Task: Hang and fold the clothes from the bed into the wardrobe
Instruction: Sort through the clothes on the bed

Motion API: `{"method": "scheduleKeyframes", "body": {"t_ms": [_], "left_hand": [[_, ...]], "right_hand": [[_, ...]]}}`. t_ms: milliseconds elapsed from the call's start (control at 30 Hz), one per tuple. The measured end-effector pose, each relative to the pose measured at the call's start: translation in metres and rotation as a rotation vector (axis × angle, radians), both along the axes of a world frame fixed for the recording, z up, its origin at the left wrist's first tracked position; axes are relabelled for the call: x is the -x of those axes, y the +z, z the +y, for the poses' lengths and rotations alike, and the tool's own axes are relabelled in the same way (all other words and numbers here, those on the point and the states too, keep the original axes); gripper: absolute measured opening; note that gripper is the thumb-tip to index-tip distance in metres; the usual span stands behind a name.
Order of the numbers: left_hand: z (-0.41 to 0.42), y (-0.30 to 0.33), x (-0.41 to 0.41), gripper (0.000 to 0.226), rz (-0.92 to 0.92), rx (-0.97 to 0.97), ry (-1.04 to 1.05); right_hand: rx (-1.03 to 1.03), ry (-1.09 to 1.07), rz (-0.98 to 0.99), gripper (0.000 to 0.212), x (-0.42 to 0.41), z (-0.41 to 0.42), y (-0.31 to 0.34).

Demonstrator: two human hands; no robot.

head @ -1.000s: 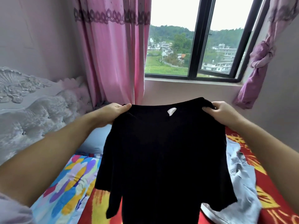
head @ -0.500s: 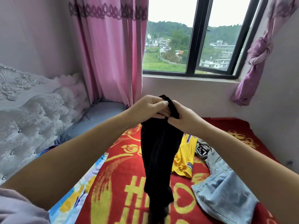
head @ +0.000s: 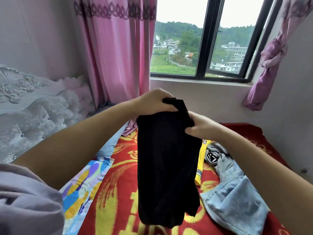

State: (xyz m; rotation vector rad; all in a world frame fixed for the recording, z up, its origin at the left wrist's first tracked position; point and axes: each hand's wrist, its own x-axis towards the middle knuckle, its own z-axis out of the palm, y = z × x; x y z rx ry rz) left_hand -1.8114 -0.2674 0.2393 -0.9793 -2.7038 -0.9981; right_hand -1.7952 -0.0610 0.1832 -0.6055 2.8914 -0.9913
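Observed above the bed [head: 122, 192]: black shirt [head: 166, 163] folded lengthwise, hanging in the air, lower end just above the red-and-yellow blanket. Left hand [head: 153, 101] clamped over the shirt's top edge, fingers curled round the bunched fabric. Right hand [head: 200, 126] gripping the shirt's right edge just below the top, thumb pressed on the front, fingers behind the cloth. Both forearms extended forward; grey sleeve [head: 25, 200] noted at the left shoulder.

Lying on the blanket to the right of the shirt: yellow garment [head: 202, 160], partly hidden behind the black fabric; grey printed garment [head: 215, 154] beside it; light-blue denim piece [head: 235, 199] nearer the viewer, possibly jeans, cut not clear. Multicoloured sheet [head: 84, 187] at the blanket's left edge. Padded headboard [head: 39, 106] at left, pink curtain [head: 116, 53] drawn beside the window [head: 203, 53], second curtain [head: 269, 63] knotted at right.
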Motion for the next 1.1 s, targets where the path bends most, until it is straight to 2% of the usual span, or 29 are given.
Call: {"method": "scheduleKeyframes", "body": {"t_ms": [167, 233, 333, 433, 533, 667, 700, 767, 833, 900, 1000, 1100], "left_hand": [[-0.018, 0.032, 0.008, 0.008, -0.004, 0.097, 0.047], [-0.026, 0.039, 0.011, 0.021, -0.022, 0.12, 0.084], [-0.033, 0.046, 0.012, 0.029, -0.054, 0.124, 0.107], [-0.037, 0.052, 0.009, 0.032, -0.087, 0.094, 0.121], [-0.042, 0.056, 0.004, 0.031, -0.102, 0.098, 0.132], [-0.05, 0.06, -0.002, 0.022, -0.119, 0.064, 0.154], [-0.052, 0.06, -0.003, 0.021, -0.125, 0.053, 0.154], [-0.055, 0.061, -0.004, 0.022, -0.132, 0.032, 0.154], [-0.058, 0.061, -0.004, 0.026, -0.136, 0.009, 0.156], [-0.06, 0.06, -0.003, 0.029, -0.141, -0.006, 0.152], [-0.061, 0.059, -0.002, 0.027, -0.143, -0.012, 0.159], [-0.061, 0.06, -0.001, 0.021, -0.144, -0.013, 0.161]], "right_hand": [[0.169, 0.18, -0.497, 0.025, 0.001, 0.041, -0.042], [0.3, 0.153, -0.53, 0.025, 0.005, 0.056, -0.055], [0.461, 0.044, -0.404, 0.016, 0.011, 0.055, -0.072], [0.565, -0.101, -0.146, 0.01, 0.012, 0.035, -0.09], [0.464, -0.137, 0.223, 0.021, 0.005, 0.012, -0.104], [0.253, 0.068, 0.585, 0.013, -0.009, -0.009, -0.116], [0.224, 0.135, 0.592, 0.012, -0.012, -0.014, -0.118], [0.272, 0.204, 0.437, 0.016, -0.018, -0.025, -0.12], [0.344, 0.14, 0.241, 0.025, -0.021, -0.039, -0.123], [0.465, 0.0, 0.133, 0.034, -0.022, -0.051, -0.123], [0.617, -0.116, 0.196, 0.04, -0.017, -0.061, -0.115], [0.574, -0.12, 0.276, 0.053, -0.011, -0.062, -0.107]]}}
